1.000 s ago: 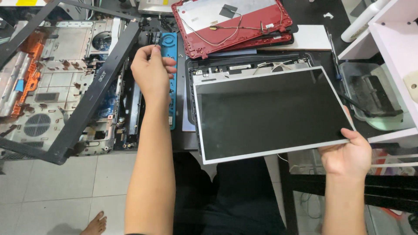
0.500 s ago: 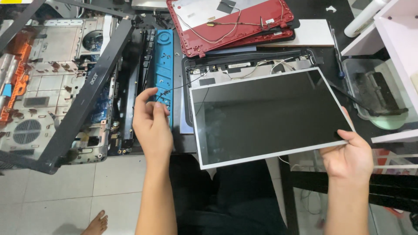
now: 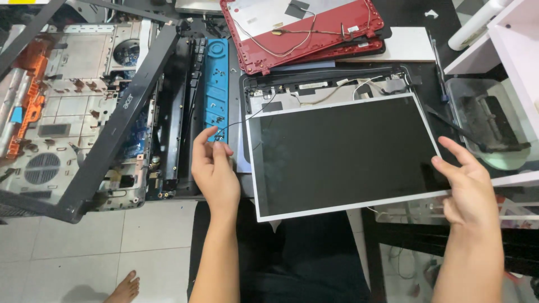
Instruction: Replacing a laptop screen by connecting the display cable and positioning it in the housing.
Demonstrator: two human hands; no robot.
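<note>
A bare laptop display panel (image 3: pixel 342 154), dark with a white rim, lies tilted over a black lid shell (image 3: pixel 314 84) with loose cables. My right hand (image 3: pixel 469 188) grips the panel's near right corner, fingers lying along its right edge. My left hand (image 3: pixel 213 168) is just left of the panel, with finger and thumb pinched on a thin black wire (image 3: pixel 247 116) that runs up to the lid shell's top left corner.
A blue strip (image 3: pixel 216 84) and a black bezel frame (image 3: pixel 120 120) lie left, over a grey laptop chassis (image 3: pixel 67 73). A red lid (image 3: pixel 303 28) sits at the back. At right are a clear plastic tub (image 3: pixel 488 123) and a white shelf (image 3: pixel 511 33). A bare foot (image 3: pixel 126 289) rests on tiles.
My left hand has come down from the upper part of the blue strip toward me, now pinching the wire beside the panel. My right hand has stayed on the panel's corner.
</note>
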